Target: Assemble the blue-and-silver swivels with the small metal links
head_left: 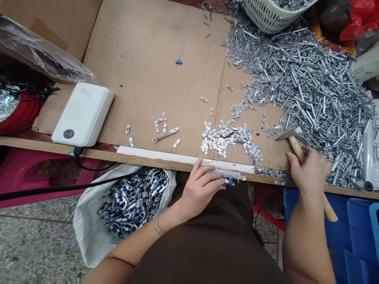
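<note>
Two bare hands work at the front edge of a workbench topped with a brown corrugated cardboard sheet [148, 79]. The left hand [201, 185], a clear bangle [157, 223] on its wrist, lies at 6 o'clock of the view, its fingers curled closed over a small silver-and-blue metal fitting [227, 180]. The fitting rests at the bench edge, at the end of a pale flat strip [156, 156], and pokes out past the fingertips. The right hand [309, 169], at 4 o'clock, is clenched around a small hammer with a pale wooden handle [297, 150], its flat metal head [286, 134] pointing toward 9 o'clock.

Technique, as judged from this hold: pinning the fitting flat on a firm edge, fingers back from the struck spot, favours square, safe blows.

Around the hands, a large heap of silver metal links [302, 90] spreads at 2 o'clock — small flat perforated silver plates [227, 138] lie scattered toward the centre. A white woven sack [89, 232] of blue-and-silver assembled parts [133, 201] sits at 7 o'clock, below the bench.
</note>
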Action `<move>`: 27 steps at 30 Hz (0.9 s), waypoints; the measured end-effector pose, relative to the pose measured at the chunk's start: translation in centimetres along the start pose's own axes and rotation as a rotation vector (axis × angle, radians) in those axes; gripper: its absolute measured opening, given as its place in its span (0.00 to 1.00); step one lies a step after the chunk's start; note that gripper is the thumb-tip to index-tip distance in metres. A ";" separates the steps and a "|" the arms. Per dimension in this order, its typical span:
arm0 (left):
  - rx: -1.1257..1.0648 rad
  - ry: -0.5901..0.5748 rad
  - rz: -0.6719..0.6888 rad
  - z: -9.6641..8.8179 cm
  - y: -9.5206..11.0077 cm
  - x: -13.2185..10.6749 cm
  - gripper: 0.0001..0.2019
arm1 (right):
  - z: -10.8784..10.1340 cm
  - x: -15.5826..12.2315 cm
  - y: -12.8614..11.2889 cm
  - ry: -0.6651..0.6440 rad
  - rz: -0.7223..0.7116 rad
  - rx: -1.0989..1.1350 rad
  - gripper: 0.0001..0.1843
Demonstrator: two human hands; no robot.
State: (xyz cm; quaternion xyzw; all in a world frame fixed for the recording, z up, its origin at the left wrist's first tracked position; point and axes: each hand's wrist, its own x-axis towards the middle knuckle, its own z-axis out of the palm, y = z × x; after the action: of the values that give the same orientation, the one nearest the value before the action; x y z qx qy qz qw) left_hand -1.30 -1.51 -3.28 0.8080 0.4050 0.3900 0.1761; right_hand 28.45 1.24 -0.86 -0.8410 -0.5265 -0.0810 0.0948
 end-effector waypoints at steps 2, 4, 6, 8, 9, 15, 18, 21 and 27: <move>0.001 0.003 0.000 0.0 0.0 0.0 0.05 | 0.3 0.0 0.2 -0.060 -0.045 -0.001 0.24; 0.001 0.004 0.004 0.0 0.0 0.0 0.06 | -0.5 -1.3 -0.8 -0.002 -0.068 0.020 0.22; 0.002 0.003 0.006 0.0 0.0 0.0 0.05 | -2.3 -3.4 -2.4 -0.012 -0.138 0.077 0.20; 0.004 -0.002 -0.001 0.0 0.0 0.1 0.05 | -4.2 -6.0 -3.9 -0.198 -0.330 0.198 0.17; 0.004 -0.005 -0.008 0.0 0.0 0.1 0.05 | -5.1 -7.2 -4.5 -0.266 -0.450 0.260 0.17; -0.004 -0.009 0.002 -0.1 0.1 0.1 0.05 | -6.3 -10.2 -5.6 -0.375 -0.710 0.323 0.25; 0.001 -0.015 -0.004 -0.1 0.1 0.1 0.05 | -6.0 -10.1 -5.8 -0.400 -0.707 0.304 0.24; -0.006 -0.019 -0.005 -0.1 0.1 0.1 0.05 | -5.7 -10.3 -6.0 -0.385 -0.685 0.331 0.24; 0.004 -0.010 0.014 0.0 -0.1 0.0 0.06 | -3.3 -7.3 -3.7 -0.147 -0.389 0.153 0.21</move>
State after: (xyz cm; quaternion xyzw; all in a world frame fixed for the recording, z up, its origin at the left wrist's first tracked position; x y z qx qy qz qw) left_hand -1.37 -1.44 -3.31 0.8133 0.3991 0.3862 0.1736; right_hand 21.89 -4.33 0.92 -0.7177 -0.6888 0.0039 0.1022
